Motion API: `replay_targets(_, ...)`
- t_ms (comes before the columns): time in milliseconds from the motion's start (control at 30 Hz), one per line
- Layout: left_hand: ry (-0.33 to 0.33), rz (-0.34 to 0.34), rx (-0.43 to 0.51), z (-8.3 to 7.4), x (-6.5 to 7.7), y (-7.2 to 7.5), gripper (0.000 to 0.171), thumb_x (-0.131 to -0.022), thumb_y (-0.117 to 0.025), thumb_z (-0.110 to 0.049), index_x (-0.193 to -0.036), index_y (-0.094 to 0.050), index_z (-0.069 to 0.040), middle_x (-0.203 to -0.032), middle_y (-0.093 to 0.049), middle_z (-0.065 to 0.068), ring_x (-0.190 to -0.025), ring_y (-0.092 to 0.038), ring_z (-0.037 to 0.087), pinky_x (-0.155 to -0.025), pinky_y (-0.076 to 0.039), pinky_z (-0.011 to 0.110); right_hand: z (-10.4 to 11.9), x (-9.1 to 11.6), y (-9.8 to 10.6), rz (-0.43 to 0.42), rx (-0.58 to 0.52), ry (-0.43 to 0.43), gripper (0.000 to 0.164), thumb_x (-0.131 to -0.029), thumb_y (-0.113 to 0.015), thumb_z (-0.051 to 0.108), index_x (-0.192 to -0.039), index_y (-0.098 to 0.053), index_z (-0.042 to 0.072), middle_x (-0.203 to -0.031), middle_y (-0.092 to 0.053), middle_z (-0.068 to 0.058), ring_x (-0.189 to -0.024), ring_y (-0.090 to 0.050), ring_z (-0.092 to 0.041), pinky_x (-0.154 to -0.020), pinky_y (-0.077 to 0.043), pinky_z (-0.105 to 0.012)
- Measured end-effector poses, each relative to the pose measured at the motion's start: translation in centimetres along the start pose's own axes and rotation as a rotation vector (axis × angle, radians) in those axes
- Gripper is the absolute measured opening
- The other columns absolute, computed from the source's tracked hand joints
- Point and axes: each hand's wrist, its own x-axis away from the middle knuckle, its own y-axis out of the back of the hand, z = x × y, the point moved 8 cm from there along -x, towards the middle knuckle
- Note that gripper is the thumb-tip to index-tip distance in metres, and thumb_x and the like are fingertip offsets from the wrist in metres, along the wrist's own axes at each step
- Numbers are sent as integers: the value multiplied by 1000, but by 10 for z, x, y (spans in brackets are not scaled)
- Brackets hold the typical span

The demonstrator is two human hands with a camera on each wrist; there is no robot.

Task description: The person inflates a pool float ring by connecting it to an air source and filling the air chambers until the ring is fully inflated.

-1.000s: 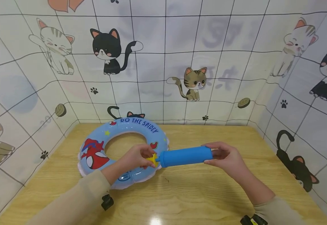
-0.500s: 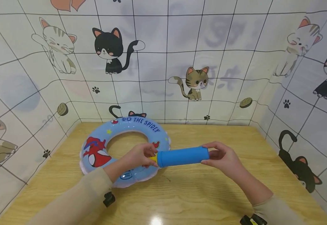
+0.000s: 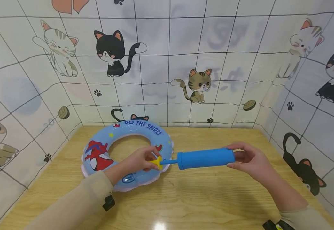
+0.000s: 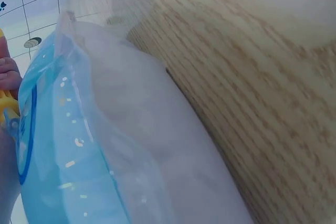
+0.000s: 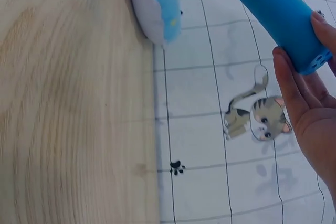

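Observation:
A blue hand pump [image 3: 205,158] is held level above the table, its thin blue rod [image 3: 169,162] drawn out of the barrel. My right hand [image 3: 248,161] grips the barrel's right end; in the right wrist view, fingers and thumb lie round the blue barrel [image 5: 278,19] near its holed end cap. At the rod's other end, my left hand [image 3: 139,159] pinches the yellow nozzle [image 3: 157,163] over the near right side of a light blue swim ring [image 3: 158,129]. In the left wrist view, the yellow nozzle [image 4: 8,103] sits at the ring's surface, partly cut off by the frame edge.
The swim ring lies flat on a wooden table [image 3: 201,198], left of the middle. A cloth with printed cats and grid lines [image 3: 155,64] hangs behind and along both sides of the table.
The right hand first pushes the barrel left towards the yellow nozzle, covering the rod, then draws it back right, so more rod shows. The left hand stays nearly still at the ring.

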Motion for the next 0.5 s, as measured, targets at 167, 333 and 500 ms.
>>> replay_targets(167,-5,10,5,2,0,-1,32,-86,-74,-9,-111,-55,-9,-77,-66,4,-51,-49,17,-54,-44,24,8,12,23,3,-60,91,52,-80,-67,-19,-127,-59,2,-126,-60,2,-100,-67,-13,-75,-56,-30)
replay_targets(333,-14,9,8,1,2,0,31,-86,-74,-8,-112,-56,-8,-73,-63,5,-51,-48,17,-53,-43,23,15,20,45,-42,70,42,54,-82,-68,-15,-132,-55,1,-126,-61,10,-102,-65,-8,-75,-55,-25)
replay_targets(500,-20,4,13,-2,5,2,31,-87,-73,-8,-113,-56,-9,-75,-64,5,-52,-49,17,-55,-44,24,20,27,64,-107,118,52,55,-81,-67,-18,-132,-55,0,-125,-61,9,-101,-65,-6,-74,-54,-21)
